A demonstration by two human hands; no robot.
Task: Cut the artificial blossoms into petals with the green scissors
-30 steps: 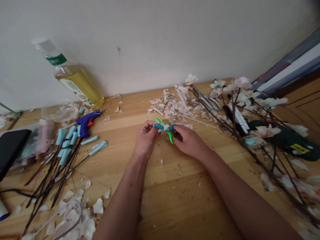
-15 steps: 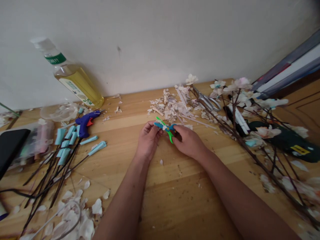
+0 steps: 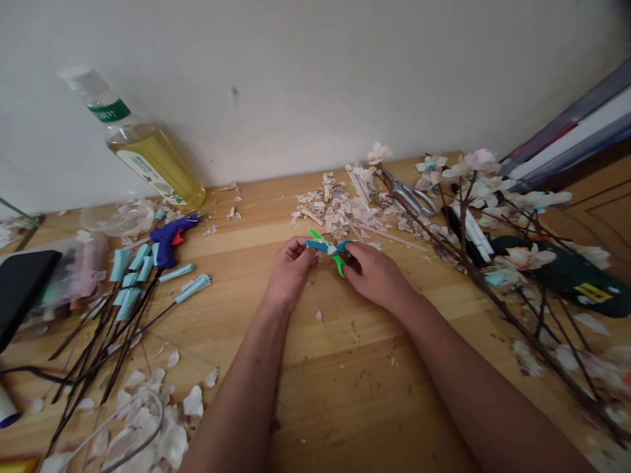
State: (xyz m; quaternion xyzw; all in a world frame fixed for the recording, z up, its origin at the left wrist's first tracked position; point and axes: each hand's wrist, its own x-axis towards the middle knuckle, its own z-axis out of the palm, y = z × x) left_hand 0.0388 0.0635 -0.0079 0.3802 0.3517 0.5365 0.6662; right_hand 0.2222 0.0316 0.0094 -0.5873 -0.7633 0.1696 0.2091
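My right hand (image 3: 371, 270) is closed around the handles of small green and blue scissors (image 3: 340, 261) over the middle of the table. The blades are parted and point left toward my left hand (image 3: 290, 268). Those left fingers are pinched together beside the blade tips, on a small pale piece like a petal that is mostly hidden by the fingers and blades. A little pale scrap (image 3: 331, 249) shows against the scissors near the pivot. Just beyond the hands lies a heap of pale petal scraps (image 3: 340, 207).
At left are a blue glue gun (image 3: 170, 238), an oil bottle (image 3: 158, 164), dark stems with light-blue tips (image 3: 129, 289) and loose petals (image 3: 170, 433). At right, a blossom branch (image 3: 486, 299) lies near metal shears (image 3: 411, 197) and white markers (image 3: 476, 233). A wall (image 3: 296, 85) stands behind.
The scissors have turned slightly and their blades and handles sit a little closer together. Both hands stay in nearly the same place, and the view has shifted slightly.
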